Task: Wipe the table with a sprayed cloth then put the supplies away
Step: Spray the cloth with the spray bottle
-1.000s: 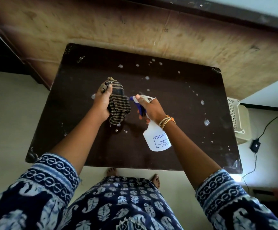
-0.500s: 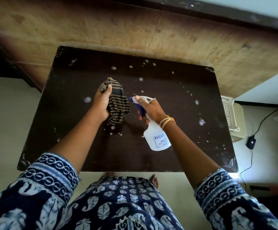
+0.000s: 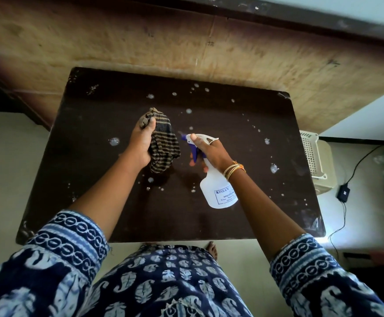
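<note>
Over the dark table (image 3: 90,170) dotted with drops, the left hand (image 3: 140,143) holds the cloth (image 3: 163,143) up so the right hand (image 3: 211,152), gripping the bottle (image 3: 218,193), can spray it.

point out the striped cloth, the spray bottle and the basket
striped cloth (image 3: 163,143), head view, hanging folds
spray bottle (image 3: 217,191), head view, white body
basket (image 3: 310,152), head view, slatted side wall

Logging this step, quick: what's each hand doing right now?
Left hand: closed, gripping the striped cloth.
Right hand: closed, holding the spray bottle.
</note>
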The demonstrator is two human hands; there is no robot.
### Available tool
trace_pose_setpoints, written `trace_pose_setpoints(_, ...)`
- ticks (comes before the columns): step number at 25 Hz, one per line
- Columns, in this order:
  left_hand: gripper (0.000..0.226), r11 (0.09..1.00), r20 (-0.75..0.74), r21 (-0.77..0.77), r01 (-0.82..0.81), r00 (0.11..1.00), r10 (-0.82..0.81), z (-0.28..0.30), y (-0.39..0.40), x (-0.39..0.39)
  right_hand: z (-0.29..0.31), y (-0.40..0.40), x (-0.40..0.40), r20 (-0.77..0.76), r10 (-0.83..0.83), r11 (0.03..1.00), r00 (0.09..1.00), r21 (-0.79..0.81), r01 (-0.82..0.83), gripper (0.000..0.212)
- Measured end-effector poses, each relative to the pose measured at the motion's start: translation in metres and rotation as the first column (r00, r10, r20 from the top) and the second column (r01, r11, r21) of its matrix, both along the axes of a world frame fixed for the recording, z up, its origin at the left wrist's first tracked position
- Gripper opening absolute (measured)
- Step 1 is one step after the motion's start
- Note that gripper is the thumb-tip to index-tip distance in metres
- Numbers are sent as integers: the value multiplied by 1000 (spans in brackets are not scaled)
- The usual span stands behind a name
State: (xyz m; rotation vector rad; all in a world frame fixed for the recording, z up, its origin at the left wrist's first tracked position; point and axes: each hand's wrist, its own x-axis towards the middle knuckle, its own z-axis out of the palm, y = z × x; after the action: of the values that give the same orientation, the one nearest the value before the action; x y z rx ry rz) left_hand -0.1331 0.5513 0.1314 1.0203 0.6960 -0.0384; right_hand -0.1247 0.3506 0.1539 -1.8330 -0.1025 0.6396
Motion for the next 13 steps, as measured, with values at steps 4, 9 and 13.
trace_pose_setpoints(4, 19, 1000, -10, 6, 13, 1000, -13, -2, -7, 7, 10, -23, 17, 32, -84, 995, 996, 61, 82, 21)
trace_pose_setpoints(9, 25, 999, -47, -3, 35, 998, -35, -7, -18, 15, 14, -60, 54, 67, -251, 960, 966, 143, 240, 22)
trace_pose_setpoints(13, 31, 999, -56, -17, 41, 998, -42, -9, -26, 20, 4, -76, 75, 66, -398, 913, 915, 119, 389, 26)
